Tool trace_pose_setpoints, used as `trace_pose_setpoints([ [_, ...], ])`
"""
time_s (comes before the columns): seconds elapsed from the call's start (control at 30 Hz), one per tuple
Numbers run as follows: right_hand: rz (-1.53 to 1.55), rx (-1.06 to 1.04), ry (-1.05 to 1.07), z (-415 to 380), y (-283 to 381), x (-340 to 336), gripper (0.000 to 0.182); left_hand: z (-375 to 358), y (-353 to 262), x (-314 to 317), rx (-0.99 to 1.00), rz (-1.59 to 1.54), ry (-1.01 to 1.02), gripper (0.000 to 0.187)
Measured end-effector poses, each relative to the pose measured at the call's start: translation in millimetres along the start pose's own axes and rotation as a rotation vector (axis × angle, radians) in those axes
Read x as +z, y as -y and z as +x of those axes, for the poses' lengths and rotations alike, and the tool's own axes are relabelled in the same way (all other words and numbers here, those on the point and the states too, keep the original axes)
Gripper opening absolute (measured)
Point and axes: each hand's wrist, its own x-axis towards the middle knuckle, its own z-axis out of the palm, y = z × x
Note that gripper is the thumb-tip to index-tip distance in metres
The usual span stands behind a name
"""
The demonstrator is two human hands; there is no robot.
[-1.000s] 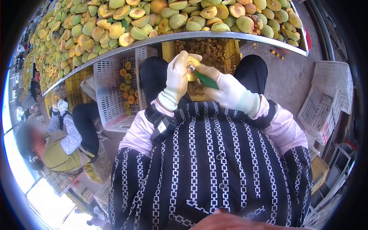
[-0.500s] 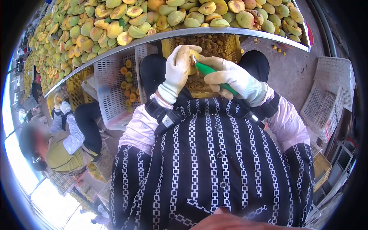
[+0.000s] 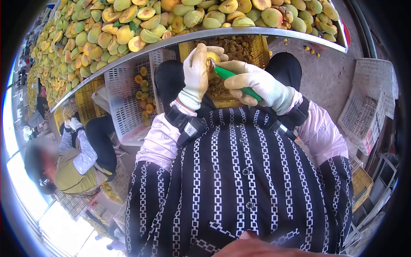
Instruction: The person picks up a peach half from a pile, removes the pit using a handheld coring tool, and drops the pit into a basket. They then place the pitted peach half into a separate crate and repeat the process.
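Note:
My left hand (image 3: 198,70), in a white glove, is wrapped round a yellow fruit half (image 3: 212,58). Its cut side shows between the thumb and fingers. From the right, my gloved right hand (image 3: 252,80) grips a tool with a green handle (image 3: 231,77), whose metal tip touches the fruit. Both hands are above a yellow crate (image 3: 262,48) that holds many brown pits (image 3: 231,48). The far end of the handle sticks out below my right fingers.
A metal-edged table (image 3: 239,31) heaped with fruit halves (image 3: 188,19) crosses the top. A white crate (image 3: 122,98) with some fruit is at left, beside a seated co-worker (image 3: 75,162). More crates (image 3: 364,115) stand at right.
Both my hands have shifted slightly. My left hand has opened its fingers a little, so more of the fruit's cut side shows under the tool tip.

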Motion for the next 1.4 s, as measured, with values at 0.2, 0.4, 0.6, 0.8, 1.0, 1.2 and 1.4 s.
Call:
trace_pose_setpoints([
  [0.2,0.001,-0.019,0.02,-0.6,1.9,-2.6,0.06,0.6,-4.3,-1.6,-0.072,-0.017,0.04,0.052],
  [0.4,0.015,0.008,0.048,1.3,0.5,-3.9,0.058,9.7,12.9,-18.7,-0.42,-0.502,0.19,0.05],
  [0.6,0.163,0.009,0.054,2.8,-9.2,-12.4,0.053,5.2,12.9,2.7,-0.142,-0.264,0.014,0.053],
  [0.8,0.322,-0.084,0.09,14.6,-24.6,-12.0,0.055,6.9,21.4,25.1,-0.041,-0.387,-0.221,0.052],
  [1.0,-0.075,-0.094,-0.063,11.6,-26.8,-16.9,0.063,13.7,27.3,25.6,-0.37,-0.517,-0.255,0.049],
  [1.2,-0.439,0.009,0.04,-7.4,-16.5,-38.1,0.058,18.1,30.1,-6.3,-0.65,-0.288,-0.021,0.051],
  [1.4,-0.807,-0.228,-0.386,-0.7,-20.4,-46.8,0.053,18.6,25.8,-34.6,-0.572,-0.445,0.083,0.062],
])
